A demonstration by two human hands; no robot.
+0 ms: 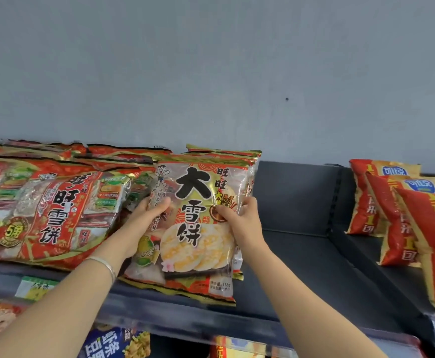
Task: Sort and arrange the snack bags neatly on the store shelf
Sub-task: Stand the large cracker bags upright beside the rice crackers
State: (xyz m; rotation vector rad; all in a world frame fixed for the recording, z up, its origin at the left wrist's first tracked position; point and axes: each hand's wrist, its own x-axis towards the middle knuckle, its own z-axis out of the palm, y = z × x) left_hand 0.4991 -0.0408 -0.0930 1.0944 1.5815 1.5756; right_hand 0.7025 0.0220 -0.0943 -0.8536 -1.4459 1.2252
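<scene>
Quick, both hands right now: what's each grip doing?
Left hand: holds the left edge of the rice cracker bag.
Right hand: pinches the same bag's right edge, thumb on the front.

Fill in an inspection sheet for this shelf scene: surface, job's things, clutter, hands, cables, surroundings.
Surface: dark shelf with a dark back panel.
Job's things: rice-cracker bag held upright in front of similar bags; red bags lie overlapping to its left; red-and-yellow bags lean at the far right.
Clutter: price label on the shelf's front edge.
Hands: left hand grips the bag's left edge; right hand pinches its right edge.
Cables: nothing seen.
Surroundings: grey wall behind; blue bag on the shelf below.
</scene>
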